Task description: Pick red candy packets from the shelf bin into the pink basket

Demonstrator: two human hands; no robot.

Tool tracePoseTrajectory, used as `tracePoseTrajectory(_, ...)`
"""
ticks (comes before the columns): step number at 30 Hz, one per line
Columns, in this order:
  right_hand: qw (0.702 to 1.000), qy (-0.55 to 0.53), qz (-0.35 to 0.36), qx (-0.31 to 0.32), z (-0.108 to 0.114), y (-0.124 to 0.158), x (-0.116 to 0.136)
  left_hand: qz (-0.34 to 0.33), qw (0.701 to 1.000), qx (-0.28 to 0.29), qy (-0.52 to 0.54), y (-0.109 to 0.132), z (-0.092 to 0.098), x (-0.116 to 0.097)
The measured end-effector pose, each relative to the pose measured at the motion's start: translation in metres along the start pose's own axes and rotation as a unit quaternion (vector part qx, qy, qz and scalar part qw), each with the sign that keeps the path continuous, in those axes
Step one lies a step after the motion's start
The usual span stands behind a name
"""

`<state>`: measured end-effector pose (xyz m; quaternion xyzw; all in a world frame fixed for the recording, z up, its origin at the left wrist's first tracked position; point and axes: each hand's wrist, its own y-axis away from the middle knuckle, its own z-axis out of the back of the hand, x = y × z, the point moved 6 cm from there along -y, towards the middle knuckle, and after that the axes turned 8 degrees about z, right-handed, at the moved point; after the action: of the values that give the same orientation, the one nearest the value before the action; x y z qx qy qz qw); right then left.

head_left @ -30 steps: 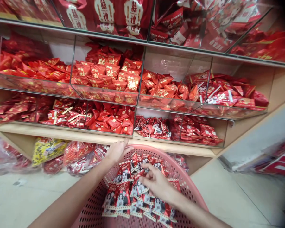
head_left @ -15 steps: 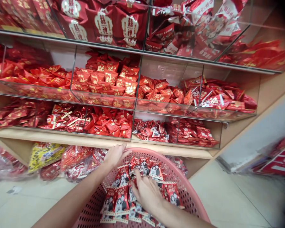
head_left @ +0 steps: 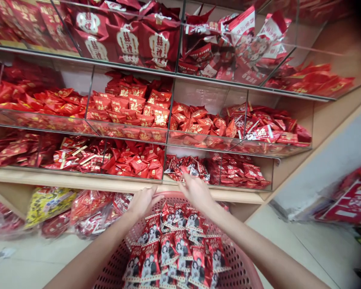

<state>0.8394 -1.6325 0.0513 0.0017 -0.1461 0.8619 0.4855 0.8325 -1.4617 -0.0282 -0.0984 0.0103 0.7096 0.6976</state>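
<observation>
A pink perforated plastic basket stands right below me against the shelf. It holds several small red candy packets printed with a black-and-white couple, lying in loose rows. At the basket's far left rim, my left hand is closed over the edge, close to the wooden shelf front. My right hand is above the far rim, fingers reaching to the lip of a low compartment with similar red and black packets. Its thumb and forefinger look apart; the fingertips blend with the packets behind, and I see nothing held.
Clear-fronted shelf compartments hold red packets in several rows, with large dark red bags on top. A yellow bag and other plastic bags sit under the lowest wooden ledge. A red printed package lies at the right.
My right hand has risen from the packets in the basket to the low compartment's edge, uncovering the packets in the middle. My left hand stays at the rim. The view has shifted slightly.
</observation>
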Motion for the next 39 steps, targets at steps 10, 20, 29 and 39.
tracePoseTrajectory(10, 0.997, -0.057, -0.049, 0.019, -0.038, -0.088, -0.034, 0.002, 1.000, 0.010, -0.011, 0.003, 0.005, -0.001)
tracePoseTrajectory(20, 0.935, -0.347, -0.044, -0.059, -0.017, -0.071, -0.061, 0.007, 1.000, 0.011, -0.016, 0.003, 0.005, 0.000)
tracePoseTrajectory(29, 0.666, -0.742, -0.079, 0.007, -0.016, 0.014, -0.043, 0.005, 1.000, 0.004, -0.010, 0.001, 0.002, 0.000)
tracePoseTrajectory(39, 0.454, -0.865, -0.191, 0.092, -0.068, 0.056, -0.013, 0.011, 1.000, 0.004, 0.006, 0.002, 0.003, -0.002)
